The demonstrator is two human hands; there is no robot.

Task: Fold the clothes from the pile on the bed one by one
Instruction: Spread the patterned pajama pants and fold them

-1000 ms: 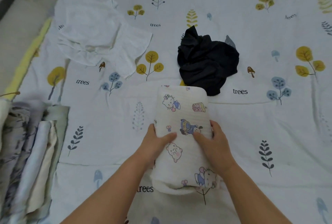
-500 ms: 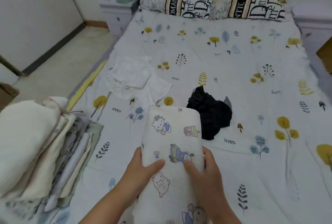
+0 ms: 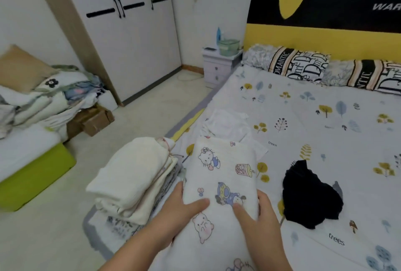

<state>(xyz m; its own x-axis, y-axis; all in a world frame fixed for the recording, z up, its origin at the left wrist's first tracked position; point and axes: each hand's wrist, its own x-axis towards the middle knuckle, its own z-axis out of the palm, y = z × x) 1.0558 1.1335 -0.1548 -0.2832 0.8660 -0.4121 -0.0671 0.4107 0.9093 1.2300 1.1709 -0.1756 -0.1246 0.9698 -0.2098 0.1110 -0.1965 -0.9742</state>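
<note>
Now the folded cartoon-print cloth (image 3: 221, 186) is lifted above the near left part of the bed (image 3: 325, 140), just right of the stack of folded clothes (image 3: 134, 179). If the hold is uneven, the folds could slip open, or the stack could topple when the cloth lands. The left hand (image 3: 182, 212) and right hand (image 3: 260, 216) clamp its sides, thumbs on top; the other fingers are probably underneath, hidden.

Both hands (image 3: 180, 212) have lifted the folded cartoon cloth (image 3: 221, 184) leftward toward the stack (image 3: 134, 179).
</note>
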